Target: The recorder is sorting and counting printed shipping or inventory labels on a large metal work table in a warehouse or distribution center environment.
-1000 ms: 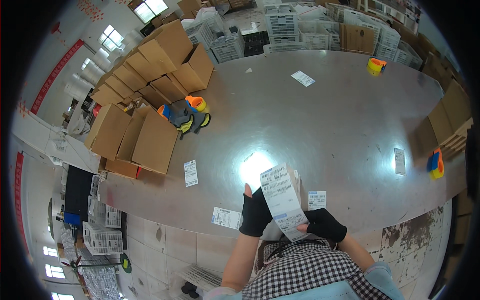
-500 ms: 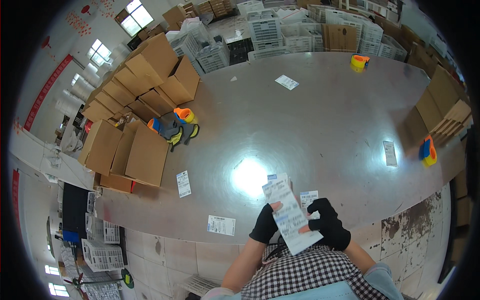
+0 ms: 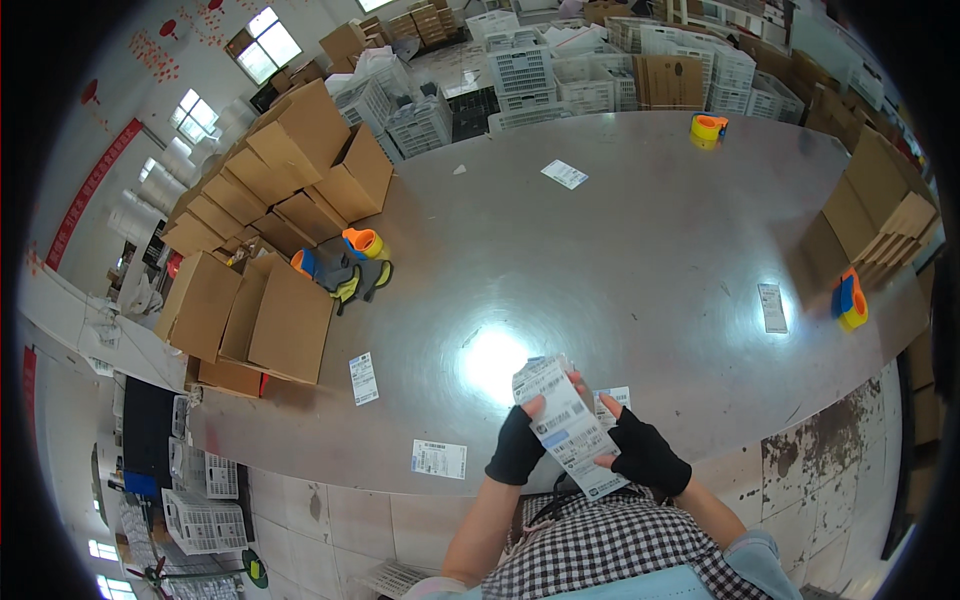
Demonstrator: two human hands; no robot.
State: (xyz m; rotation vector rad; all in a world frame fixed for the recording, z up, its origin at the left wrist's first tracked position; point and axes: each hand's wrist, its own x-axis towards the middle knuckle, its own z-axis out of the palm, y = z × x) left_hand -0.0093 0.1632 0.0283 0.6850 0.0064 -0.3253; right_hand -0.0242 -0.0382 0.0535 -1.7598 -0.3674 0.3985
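In front of my waist, at the near table edge, I hold a strip of white printed shipping labels (image 3: 572, 430). My left hand (image 3: 518, 446), in a black fingerless glove, is closed round its left side with the thumb on top; some fingertips show at the far edge. My right hand (image 3: 648, 452), gloved the same way, pinches the lower right edge with one digit, while another points up. Partly hidden behind the strip and my right hand, a loose label (image 3: 622, 397) lies on the table. Another label (image 3: 439, 459) sits left of my left hand.
The grey metal table (image 3: 560, 270) bears more labels, one at left (image 3: 364, 379), one far (image 3: 565, 174) and one at right (image 3: 772, 308). Open cartons (image 3: 290, 315), tape dispensers (image 3: 366, 243) and grey-yellow gloves (image 3: 362, 281) stand left. Folded cardboard (image 3: 875, 205) and another dispenser (image 3: 850, 302) are right.
The label strip has drawn up slightly toward the left and its printing is sharper now. My right hand's upper digit has straightened away from the palm. The loose labels on the table stay put.
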